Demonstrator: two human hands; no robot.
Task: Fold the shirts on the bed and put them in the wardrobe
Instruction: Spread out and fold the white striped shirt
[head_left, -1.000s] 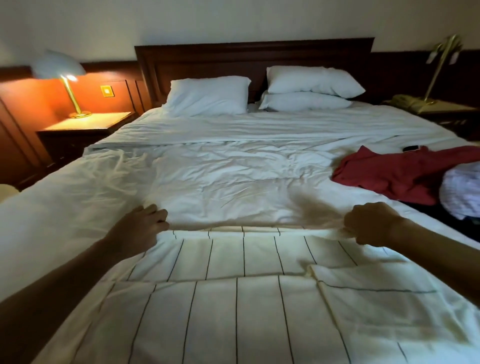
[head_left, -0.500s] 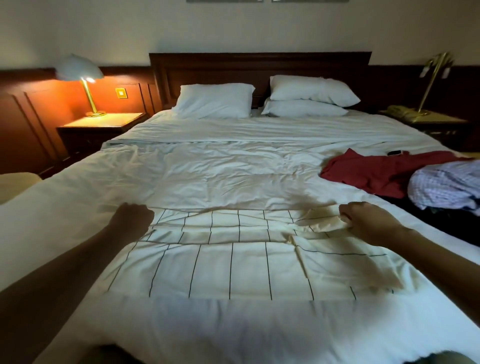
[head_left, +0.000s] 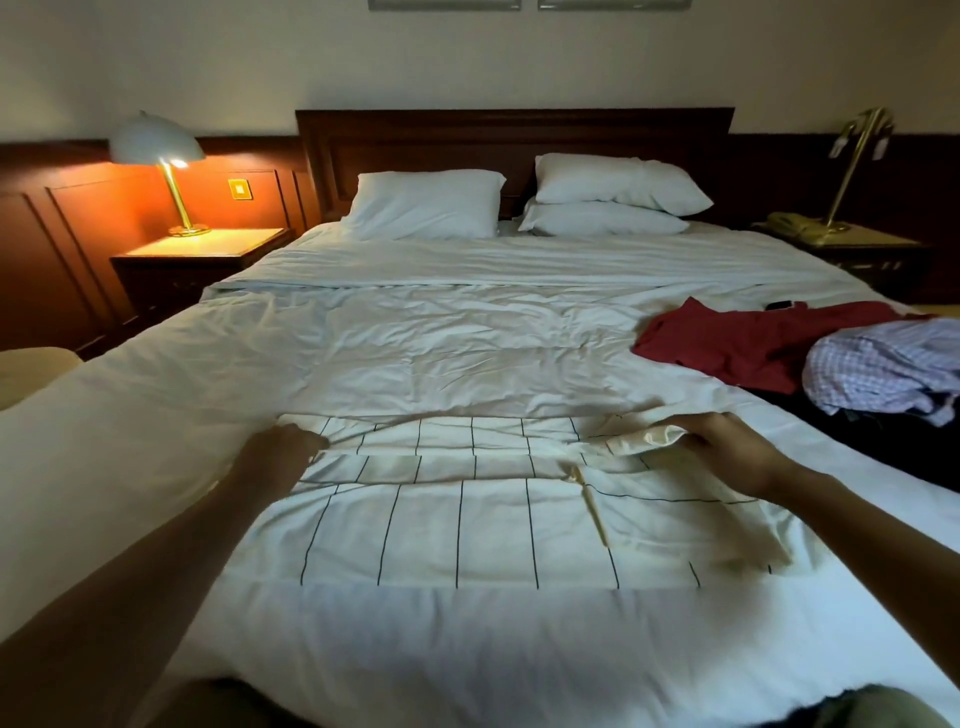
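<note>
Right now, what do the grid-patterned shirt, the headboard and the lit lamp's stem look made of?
Grid-patterned shirt: thin woven cloth, matte, likely cotton; it creases softly where each hand bunches it. Headboard: dark wood or veneer, with a low sheen and panelled edges. Lit lamp's stem: polished brass-coloured metal that glints.

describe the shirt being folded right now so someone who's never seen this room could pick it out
Start at the white bed and look at its near end, between the left hand and right hand. The cream grid-lined shirt lies spread flat there, both hands gripping its far edge. Unlike the crumpled red shirt and pale checked shirt heaped on the right side, it has thin dark widely spaced lines.
</note>
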